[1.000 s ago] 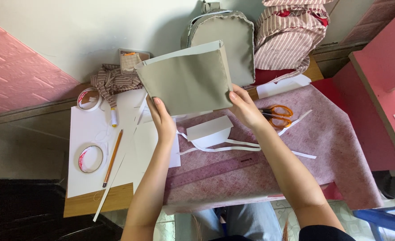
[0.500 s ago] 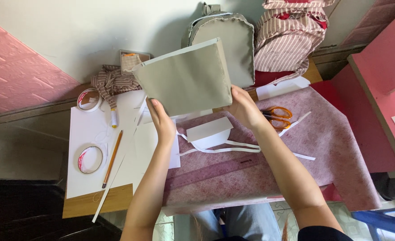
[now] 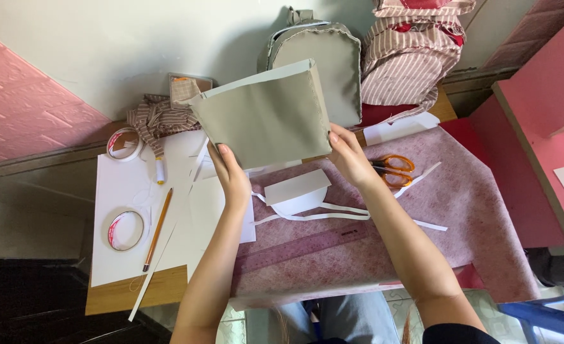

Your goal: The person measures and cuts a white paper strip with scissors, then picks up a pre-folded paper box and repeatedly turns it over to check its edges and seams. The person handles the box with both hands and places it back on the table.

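Observation:
I hold a grey fabric-covered folded piece (image 3: 266, 114) up above the table, tilted, with white card showing along its top edge. My left hand (image 3: 231, 173) grips its lower left corner. My right hand (image 3: 349, 156) grips its lower right corner. Under my hands lie a white folded card shape (image 3: 296, 190) and thin white paper strips (image 3: 333, 213) on a pink speckled sheet (image 3: 460, 210). Orange-handled scissors (image 3: 393, 169) lie just right of my right hand.
A pink ruler (image 3: 301, 247) lies on the speckled sheet. On white paper (image 3: 119, 191) at left sit a pencil (image 3: 157, 228), two tape rolls (image 3: 126, 229) (image 3: 124, 144) and a small thread spool (image 3: 160, 171). A grey backpack (image 3: 339, 57) and striped bags (image 3: 409, 57) stand behind.
The grey piece has shifted slightly left and tilted a bit more; both hands keep their grip on it.

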